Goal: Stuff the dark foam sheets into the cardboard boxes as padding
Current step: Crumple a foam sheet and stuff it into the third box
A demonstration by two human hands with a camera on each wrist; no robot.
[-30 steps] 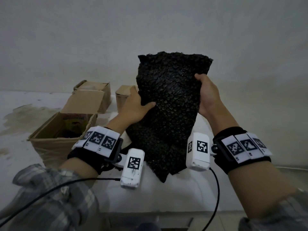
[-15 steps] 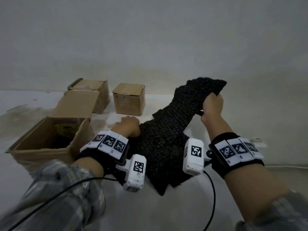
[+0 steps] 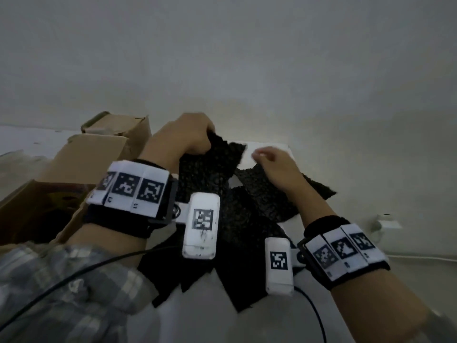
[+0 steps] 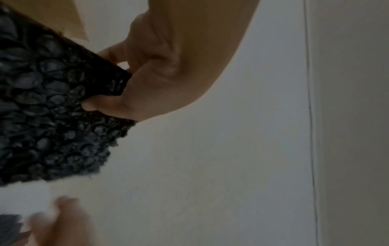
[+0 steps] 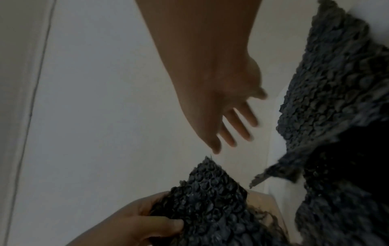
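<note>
Dark foam sheet, bubbly texture, is pinched at its far top corner by the L hand; thumb on the near face, fingers curled behind it, as L wrist view shows clearly. Sheet hangs/slopes down from that grip toward the near side, its lower part running behind the L wrist camera and onto the white floor. It sits center of scene, just right of the boxes, not in any box.

R hand is off the foam: fingers spread & relaxed, holding nothing, hovering just right of the held corner, blurred. R wrist view shows its fingers straight, apart from both sheets.

Second foam sheet lies flat on the floor under/near the R forearm, stretching right; it overlaps the lower part of the held sheet around center. More dark foam at near center, can't tell which sheet it belongs to.

Left: open cardboard box w/ flap up, something reddish inside, details too dim. Behind it, far left, a 2nd cardboard box, mostly hidden by the flap & L hand.

Both wrists wear black bands w/ marker tags; R wrist camera near center. Plaid sleeve near left, black cable across it. Plain wall at far side.
</note>
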